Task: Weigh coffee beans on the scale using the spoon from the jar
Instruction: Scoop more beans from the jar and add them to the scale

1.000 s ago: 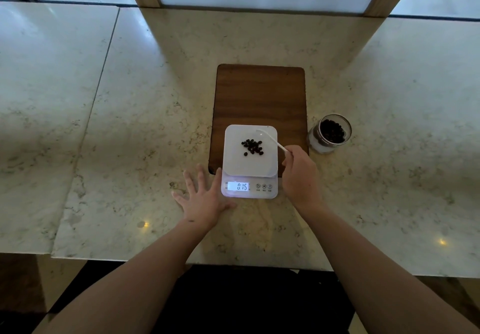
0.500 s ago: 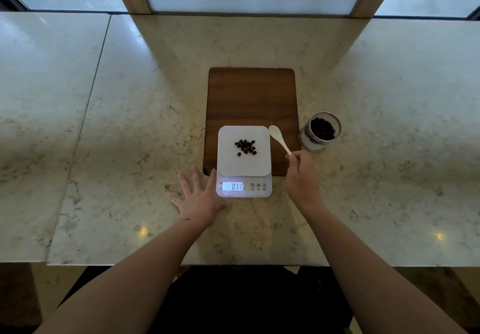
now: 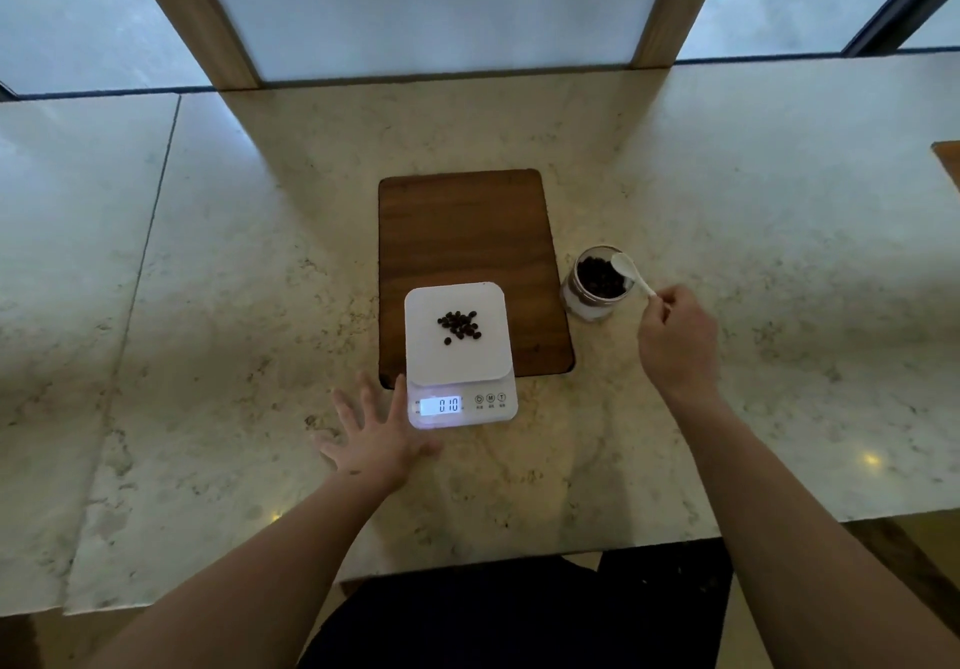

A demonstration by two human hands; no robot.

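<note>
The step in hand looks like going back for another scoop: the right hand (image 3: pixel 675 341) pinches the handle of the white spoon (image 3: pixel 629 272), its bowl over the mouth of the jar (image 3: pixel 596 283), right of centre. The left hand (image 3: pixel 376 439) lies flat and released on the worktop (image 3: pixel 208 356), beside the scale (image 3: pixel 460 354), which carries a small pile of coffee beans (image 3: pixel 460 325). Next, dip, load, and carry level to the platform
</note>
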